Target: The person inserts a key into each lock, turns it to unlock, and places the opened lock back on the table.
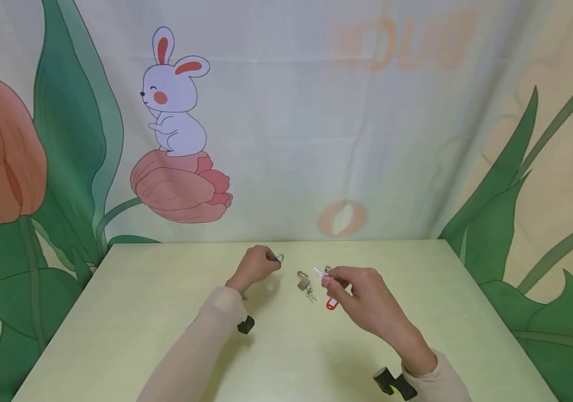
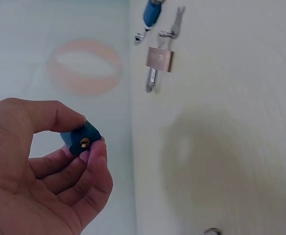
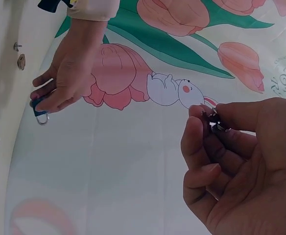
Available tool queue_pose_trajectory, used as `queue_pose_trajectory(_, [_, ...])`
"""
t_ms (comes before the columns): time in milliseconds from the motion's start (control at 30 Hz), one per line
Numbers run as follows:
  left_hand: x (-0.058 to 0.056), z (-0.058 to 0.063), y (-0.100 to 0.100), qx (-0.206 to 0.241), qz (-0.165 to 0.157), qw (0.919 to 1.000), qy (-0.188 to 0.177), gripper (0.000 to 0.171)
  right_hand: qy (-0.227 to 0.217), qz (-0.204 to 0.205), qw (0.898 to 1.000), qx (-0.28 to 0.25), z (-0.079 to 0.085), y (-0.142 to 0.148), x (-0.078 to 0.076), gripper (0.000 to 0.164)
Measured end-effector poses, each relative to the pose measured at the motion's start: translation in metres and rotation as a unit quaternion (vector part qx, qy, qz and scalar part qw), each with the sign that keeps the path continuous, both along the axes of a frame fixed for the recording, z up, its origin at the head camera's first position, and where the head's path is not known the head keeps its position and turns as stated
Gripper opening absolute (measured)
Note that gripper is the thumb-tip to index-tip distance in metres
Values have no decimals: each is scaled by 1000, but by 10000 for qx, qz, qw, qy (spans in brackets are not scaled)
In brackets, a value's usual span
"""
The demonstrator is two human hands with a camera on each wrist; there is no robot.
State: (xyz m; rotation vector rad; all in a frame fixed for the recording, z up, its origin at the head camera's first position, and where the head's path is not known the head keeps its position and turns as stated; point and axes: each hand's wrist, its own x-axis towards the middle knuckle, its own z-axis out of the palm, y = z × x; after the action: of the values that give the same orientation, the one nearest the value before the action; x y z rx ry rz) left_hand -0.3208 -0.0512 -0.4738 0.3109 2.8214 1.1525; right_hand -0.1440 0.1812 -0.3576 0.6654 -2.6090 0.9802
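My left hand (image 1: 256, 264) holds a blue padlock (image 2: 82, 139) above the table between thumb and fingers, its keyhole showing in the left wrist view. My right hand (image 1: 364, 296) pinches a small silver key (image 1: 319, 272) in the head view. Its fingertips hide part of the key. Below that hand appears a red key tag (image 1: 332, 303) with a white label; whether it hangs from the key or lies apart, I cannot tell. Between the hands, a brass padlock (image 1: 303, 283) lies on the table with small keys (image 1: 310, 295) beside it.
Another blue padlock (image 2: 152, 13) lies past the brass one, partly behind my right hand in the head view. A metal loop (image 2: 211, 231) shows near my left wrist. The pale table (image 1: 165, 335) ends at a printed curtain (image 1: 276, 167).
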Motion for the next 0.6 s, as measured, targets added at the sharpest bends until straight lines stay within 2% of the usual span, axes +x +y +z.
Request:
queue_pose_trajectory(367, [16, 26, 1, 572, -153, 9981, 138, 18, -14, 15, 10000, -12, 1, -2, -1, 13])
queue_pose_trajectory(600, [31, 45, 3, 897, -268, 9951, 326, 21, 11, 19, 10000, -47, 3, -3, -2, 14])
